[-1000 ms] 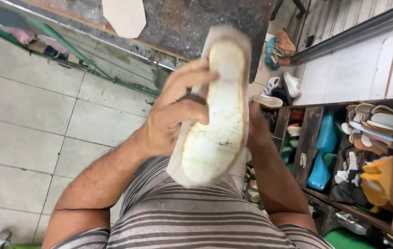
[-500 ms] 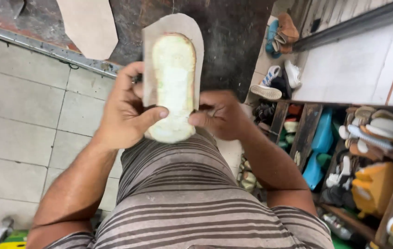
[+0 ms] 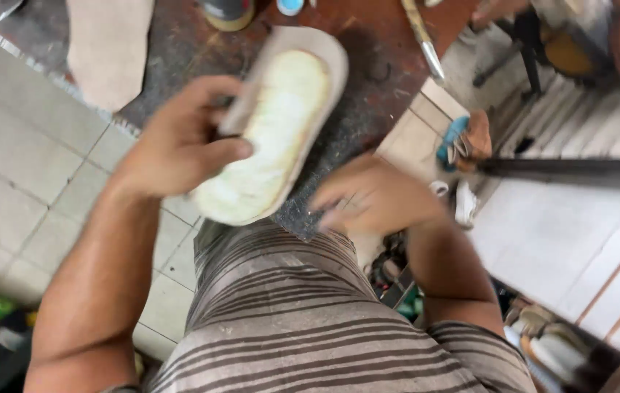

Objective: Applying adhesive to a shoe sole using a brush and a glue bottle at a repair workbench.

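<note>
Left hand: left hand [image 3: 179, 142] at 10 o'clock of the frame; fingers curled round the sole [image 3: 270, 135], thumb pressed on its pale face, so it grips the sole
Sole: long, pale cream middle with a tan rim; tilted, toe toward 1 o'clock, heel toward 7 o'clock; held above the bench [image 3: 368, 87], just over its near edge
Right hand: right hand [image 3: 375, 196] at 4 o'clock of the sole, apart from it; blurred; fingers spread and pointing toward 9 o'clock, nothing seen in them, grip loose and open
Bench: dark, worn top with reddish patches, running from 11 to 1 o'clock
Cut-out: flat tan cut-out [image 3: 110, 47] lying on the bench at 11 o'clock of the left hand
Tool: slim metal tool [image 3: 423, 36] on the bench at 1 o'clock
Shirt: striped shirt [image 3: 310, 320] at 6 o'clock
Floor: pale tiles [image 3: 26, 160] at 9 o'clock
Shelf: shoes [image 3: 543, 342] at 4 o'clock, blurred
</note>
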